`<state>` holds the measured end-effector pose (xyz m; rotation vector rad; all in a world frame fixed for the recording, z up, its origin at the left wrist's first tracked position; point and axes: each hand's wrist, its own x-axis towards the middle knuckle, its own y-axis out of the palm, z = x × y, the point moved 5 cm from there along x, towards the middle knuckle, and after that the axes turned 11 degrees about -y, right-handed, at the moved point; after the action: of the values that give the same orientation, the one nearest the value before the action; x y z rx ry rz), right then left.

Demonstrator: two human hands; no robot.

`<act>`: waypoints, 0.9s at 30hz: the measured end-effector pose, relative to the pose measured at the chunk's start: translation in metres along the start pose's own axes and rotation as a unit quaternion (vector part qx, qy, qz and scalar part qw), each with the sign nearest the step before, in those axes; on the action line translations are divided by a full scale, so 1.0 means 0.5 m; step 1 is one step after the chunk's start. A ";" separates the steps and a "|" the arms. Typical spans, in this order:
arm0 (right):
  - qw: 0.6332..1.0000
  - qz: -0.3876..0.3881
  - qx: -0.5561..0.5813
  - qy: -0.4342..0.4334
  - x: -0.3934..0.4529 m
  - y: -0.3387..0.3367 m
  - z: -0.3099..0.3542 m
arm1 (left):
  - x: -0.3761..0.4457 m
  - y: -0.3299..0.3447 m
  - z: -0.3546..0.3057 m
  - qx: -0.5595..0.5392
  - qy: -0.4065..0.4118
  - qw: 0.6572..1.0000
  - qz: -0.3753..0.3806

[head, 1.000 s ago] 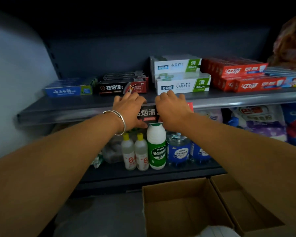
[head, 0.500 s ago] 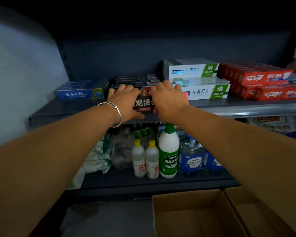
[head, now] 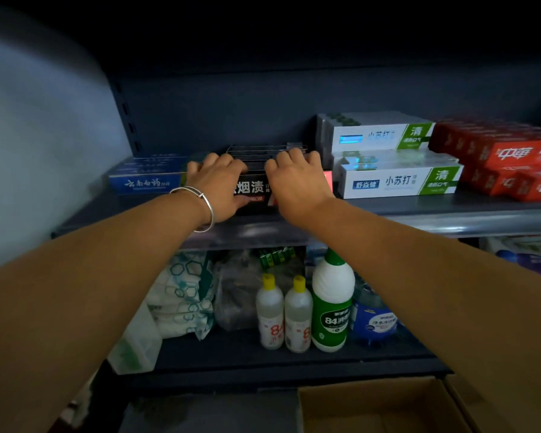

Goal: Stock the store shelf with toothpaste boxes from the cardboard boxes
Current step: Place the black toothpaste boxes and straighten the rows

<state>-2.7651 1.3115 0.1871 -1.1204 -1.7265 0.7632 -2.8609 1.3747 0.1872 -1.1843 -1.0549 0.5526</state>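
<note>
Both hands are gripping one black box (head: 253, 190) of toothpaste at the front of the upper shelf (head: 419, 218). The left hand (head: 219, 185) is holding its left end, fingers over the top and thumb under the front face; the right hand (head: 297, 182) is curling over its right end. Between the hands the white characters "烟渍" are showing. Behind it more black boxes (head: 266, 150) are lying in a stack.

To the left, a blue box (head: 147, 182) is showing white writing too blurred to read. To the right, the white boxes (head: 397, 182) are reading "舒炎健", "小苏打" and "清" on a green band. Further right, the red boxes (head: 512, 157) are carrying "中華". On the lower shelf a green bottle (head: 333, 310) is marked "84".

One second ago the hands were holding this box lower, in front of the shelf edge; now it is sitting on the shelf, closer to the stack. A carton (head: 378, 407) is standing open below.
</note>
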 end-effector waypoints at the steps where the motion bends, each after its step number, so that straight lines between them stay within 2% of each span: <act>1: 1.000 -0.001 -0.003 -0.003 0.009 0.006 0.002 | 0.007 0.006 0.004 0.002 0.000 1.000 0.002; 14: 0.999 -0.002 0.021 -0.037 0.085 0.068 0.020 | 0.065 0.066 0.054 0.035 -0.009 0.999 0.021; 27: 0.999 0.011 0.026 -0.035 0.076 0.096 -0.010 | 0.083 0.076 0.027 0.017 -0.014 1.000 0.012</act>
<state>-2.7500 1.3654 0.1619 -1.0894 -1.7452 0.8650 -2.8481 1.4277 0.1671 -1.1632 -1.0521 0.6049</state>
